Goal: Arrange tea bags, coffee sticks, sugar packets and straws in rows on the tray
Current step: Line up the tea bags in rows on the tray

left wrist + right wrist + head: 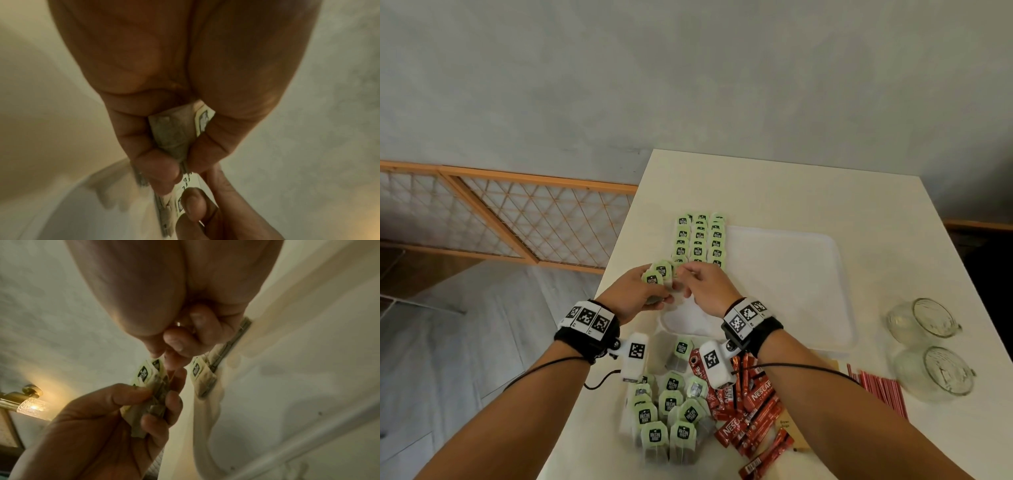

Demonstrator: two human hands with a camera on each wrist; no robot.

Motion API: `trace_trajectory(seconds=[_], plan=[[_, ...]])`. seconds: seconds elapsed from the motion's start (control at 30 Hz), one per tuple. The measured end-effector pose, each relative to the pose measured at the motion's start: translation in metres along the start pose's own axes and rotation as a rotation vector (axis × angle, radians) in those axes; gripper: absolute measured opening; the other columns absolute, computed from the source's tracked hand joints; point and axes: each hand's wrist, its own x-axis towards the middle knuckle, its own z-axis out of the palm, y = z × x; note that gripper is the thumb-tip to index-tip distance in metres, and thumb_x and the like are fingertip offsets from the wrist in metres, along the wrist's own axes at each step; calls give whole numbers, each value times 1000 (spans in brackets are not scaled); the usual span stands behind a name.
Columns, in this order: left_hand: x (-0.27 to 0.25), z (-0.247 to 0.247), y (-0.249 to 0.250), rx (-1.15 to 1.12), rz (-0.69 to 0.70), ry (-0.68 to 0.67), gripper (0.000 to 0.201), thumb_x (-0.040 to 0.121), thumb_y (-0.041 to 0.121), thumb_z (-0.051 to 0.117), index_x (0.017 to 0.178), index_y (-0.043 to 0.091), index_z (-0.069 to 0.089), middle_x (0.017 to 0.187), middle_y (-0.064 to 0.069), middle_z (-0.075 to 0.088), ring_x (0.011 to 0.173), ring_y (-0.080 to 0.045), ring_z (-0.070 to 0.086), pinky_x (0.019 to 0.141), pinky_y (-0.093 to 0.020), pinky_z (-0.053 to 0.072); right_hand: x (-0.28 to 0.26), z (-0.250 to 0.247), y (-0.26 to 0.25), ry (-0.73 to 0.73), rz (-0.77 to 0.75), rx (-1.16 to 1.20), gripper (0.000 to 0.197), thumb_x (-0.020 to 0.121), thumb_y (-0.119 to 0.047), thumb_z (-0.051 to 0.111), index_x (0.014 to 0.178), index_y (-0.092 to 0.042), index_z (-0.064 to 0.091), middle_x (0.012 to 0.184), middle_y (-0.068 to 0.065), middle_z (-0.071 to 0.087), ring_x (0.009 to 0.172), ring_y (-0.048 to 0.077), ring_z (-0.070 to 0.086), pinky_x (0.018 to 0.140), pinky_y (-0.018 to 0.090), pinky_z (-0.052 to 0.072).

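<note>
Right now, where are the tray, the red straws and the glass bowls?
tray [808, 274], head view, bare floor of the tray.
red straws [881, 390], head view, middle of the bundle.
glass bowls [935, 317], head view, inside of the farther bowl.

From my end the tray [808, 274] looks like smooth white plastic on a matt cream table [791, 192], the tea bags [700, 240] are papery with green card tags, the coffee sticks [760, 411] shiny red foil, and the bowls [931, 318] textured clear glass.
</note>
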Motion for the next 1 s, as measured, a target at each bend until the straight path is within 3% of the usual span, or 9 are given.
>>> trace_trajectory(seconds=[0.13,0.27,0.4,0.47,0.6,0.67,0.73,0.87,1.0], plan=[[-1,5,1,13,-9,-56,34,74,-1,68,107,9,67,103,-12,72,79,-21,67,64,-25,52,0,-1,1,3,-32,56,20,103,-21,57,97,-8,72,65,-4,60,48,-4,50,53,8,37],[3,5,-2,34,-3,-11,20,89,4,70,109,4,68,102,-16,70,75,-21,63,60,-24,50,1,-4,2,90,-42,44,17,102,-20,60,102,-12,75,72,-14,62,54,-8,53,58,6,39],[3,4,-3,27,34,63,14,91,12,71,103,5,68,83,-7,71,68,-18,59,56,-24,46,-2,-7,-1,52,12,5,17,105,-25,52,96,-16,64,72,-3,61,58,6,58,56,16,43],[4,2,-4,51,42,90,14,91,13,71,102,4,69,78,-4,71,68,-18,59,54,-23,45,-4,-9,-1,21,26,-40,22,107,-26,48,100,-10,61,71,2,61,54,2,58,50,14,40],[7,2,-7,104,51,127,15,92,12,71,101,0,69,82,-11,70,68,-19,60,53,-23,46,-8,-8,-2,25,31,-31,24,107,-28,48,97,-9,60,70,2,59,48,-2,54,45,11,38],[7,5,-7,104,67,151,18,94,13,68,103,-3,68,84,-13,69,67,-18,61,54,-23,48,-9,-7,0,74,18,-8,26,104,-33,55,85,-16,59,71,-2,57,57,9,57,54,14,42],[7,8,-5,85,82,163,19,96,13,65,105,-4,67,82,-13,68,65,-16,62,55,-22,49,-12,-7,4,72,8,-41,32,100,-39,61,76,-18,60,71,-3,57,64,16,55,64,24,45],[6,13,-3,64,86,149,13,97,14,63,102,2,68,78,-5,72,65,-15,62,56,-21,51,-15,-9,8,52,24,-64,39,96,-40,66,81,-4,63,73,9,63,60,16,58,60,28,46],[6,15,-2,45,69,141,10,96,15,65,100,6,68,89,-13,74,72,-19,60,62,-25,51,-14,-16,10,127,34,-101,43,95,-44,65,81,-4,62,82,18,71,59,19,60,58,29,48]])
